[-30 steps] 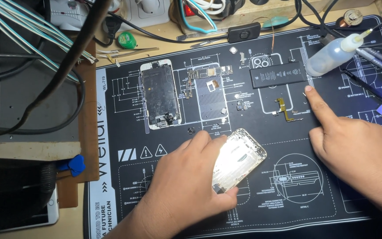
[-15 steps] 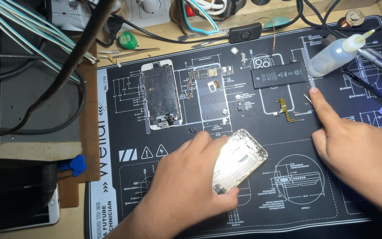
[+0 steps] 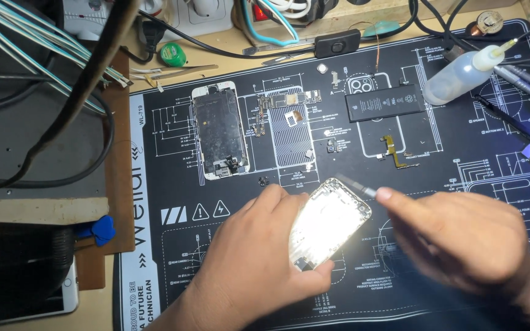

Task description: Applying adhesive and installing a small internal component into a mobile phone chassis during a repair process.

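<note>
At the near edge of the black repair mat, your left hand grips the bare phone housing, thumb under its lower end and fingers over its left side, tilting it up under strong light; your right hand is closed narrow around a thin tool, blurred, whose tip meets the housing's upper right corner; keep the left grip firm and low so the shell cannot rock, and work the tip gently, since the glare hides the inside of the frame and you cannot see what it touches; angling the housing a little out of the light would likely help. Just beyond your hands, tiny loose parts lie on the mat; mind your wrists near them. Farther up lie the white-framed screen assembly, the logic board and a small flex cable; beyond those, the black battery and the clear squeeze bottle on its side; at the far edge of the table, cables crowd the sockets.
</note>
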